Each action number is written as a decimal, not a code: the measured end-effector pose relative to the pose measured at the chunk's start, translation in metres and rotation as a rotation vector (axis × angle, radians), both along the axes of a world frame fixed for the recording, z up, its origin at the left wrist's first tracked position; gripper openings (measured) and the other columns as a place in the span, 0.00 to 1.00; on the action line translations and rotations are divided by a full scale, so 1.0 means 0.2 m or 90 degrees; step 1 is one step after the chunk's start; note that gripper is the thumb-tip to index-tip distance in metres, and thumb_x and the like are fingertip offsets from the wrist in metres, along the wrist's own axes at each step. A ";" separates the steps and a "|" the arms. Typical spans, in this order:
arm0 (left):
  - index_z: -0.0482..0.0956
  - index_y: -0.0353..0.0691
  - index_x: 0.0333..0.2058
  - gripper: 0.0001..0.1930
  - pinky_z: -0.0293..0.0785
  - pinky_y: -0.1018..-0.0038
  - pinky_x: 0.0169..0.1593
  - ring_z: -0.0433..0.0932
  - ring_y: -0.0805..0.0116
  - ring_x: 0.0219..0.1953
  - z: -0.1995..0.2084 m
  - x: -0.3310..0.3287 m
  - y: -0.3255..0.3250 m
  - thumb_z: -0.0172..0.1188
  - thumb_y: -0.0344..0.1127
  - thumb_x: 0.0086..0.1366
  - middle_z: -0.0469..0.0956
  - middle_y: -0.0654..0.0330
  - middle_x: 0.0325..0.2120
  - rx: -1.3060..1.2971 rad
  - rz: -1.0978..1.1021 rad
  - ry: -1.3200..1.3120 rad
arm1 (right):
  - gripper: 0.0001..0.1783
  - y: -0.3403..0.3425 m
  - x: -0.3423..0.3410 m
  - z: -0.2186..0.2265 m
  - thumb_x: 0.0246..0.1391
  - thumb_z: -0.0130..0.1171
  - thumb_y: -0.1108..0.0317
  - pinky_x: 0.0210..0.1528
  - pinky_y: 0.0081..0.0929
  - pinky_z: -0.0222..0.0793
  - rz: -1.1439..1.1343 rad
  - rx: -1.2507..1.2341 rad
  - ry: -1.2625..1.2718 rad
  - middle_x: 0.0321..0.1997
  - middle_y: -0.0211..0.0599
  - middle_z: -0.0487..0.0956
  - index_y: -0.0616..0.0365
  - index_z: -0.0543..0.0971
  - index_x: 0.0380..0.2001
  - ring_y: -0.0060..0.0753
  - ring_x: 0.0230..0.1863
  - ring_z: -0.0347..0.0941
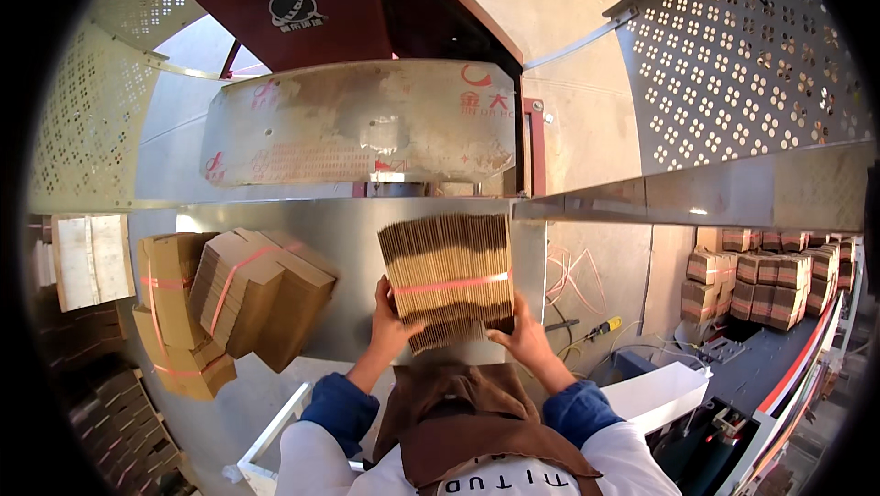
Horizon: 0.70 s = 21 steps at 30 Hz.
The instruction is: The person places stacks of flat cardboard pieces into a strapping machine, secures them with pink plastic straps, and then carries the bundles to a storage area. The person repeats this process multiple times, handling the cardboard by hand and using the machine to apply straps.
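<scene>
A bundle of flat brown cardboard sheets [447,262], tied with a pink strap, rests on edge on the metal machine table [353,221]. My left hand [391,317] grips its lower left corner, fingers over the stack's edge. My right hand [521,336] holds the lower right corner from beneath. Both forearms in blue cuffs and white sleeves rise from the lower edge.
Two more strapped cardboard bundles [261,294] [174,313] lie stacked to the left. A worn metal guard [357,120] sits behind the table. Stacked bundles [770,281] stand at the right, a yellow-handled screwdriver [596,326] lies by cables, and perforated metal panels [742,56] enclose the machine.
</scene>
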<state>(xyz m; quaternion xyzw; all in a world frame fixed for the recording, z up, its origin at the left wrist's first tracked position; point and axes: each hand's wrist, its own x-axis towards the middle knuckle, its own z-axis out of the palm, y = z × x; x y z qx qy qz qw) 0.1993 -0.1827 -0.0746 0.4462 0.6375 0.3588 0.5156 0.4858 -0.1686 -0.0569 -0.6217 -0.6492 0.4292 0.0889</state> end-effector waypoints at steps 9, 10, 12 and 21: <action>0.35 0.36 0.67 0.66 0.64 0.62 0.61 0.63 0.51 0.63 0.21 -0.15 -0.03 0.77 0.49 0.40 0.57 0.46 0.63 -0.002 -0.182 0.124 | 0.65 0.25 -0.05 0.29 0.41 0.69 0.44 0.60 0.43 0.66 0.165 0.106 0.079 0.68 0.63 0.54 0.59 0.38 0.69 0.62 0.63 0.61; 0.37 0.33 0.67 0.63 0.64 0.61 0.61 0.65 0.47 0.61 0.34 -0.15 0.00 0.74 0.54 0.44 0.60 0.43 0.61 -0.025 -0.184 0.095 | 0.64 0.29 -0.05 0.39 0.42 0.68 0.43 0.58 0.44 0.67 0.163 0.030 0.073 0.64 0.63 0.59 0.59 0.39 0.69 0.62 0.59 0.65; 0.39 0.31 0.66 0.62 0.67 0.62 0.59 0.67 0.47 0.60 0.48 -0.21 0.04 0.72 0.55 0.46 0.63 0.42 0.59 -0.069 -0.242 0.091 | 0.59 0.41 -0.07 0.67 0.47 0.63 0.41 0.54 0.44 0.69 0.195 -0.094 0.025 0.52 0.62 0.74 0.60 0.42 0.68 0.60 0.52 0.72; 0.51 0.40 0.66 0.42 0.71 0.68 0.55 0.71 0.61 0.57 0.06 -0.32 0.30 0.65 0.47 0.59 0.67 0.54 0.58 -0.485 -0.253 -0.217 | 0.46 0.53 -0.04 0.01 0.59 0.42 0.32 0.64 0.32 0.56 -0.026 -0.500 0.367 0.63 0.43 0.67 0.61 0.57 0.66 0.36 0.63 0.62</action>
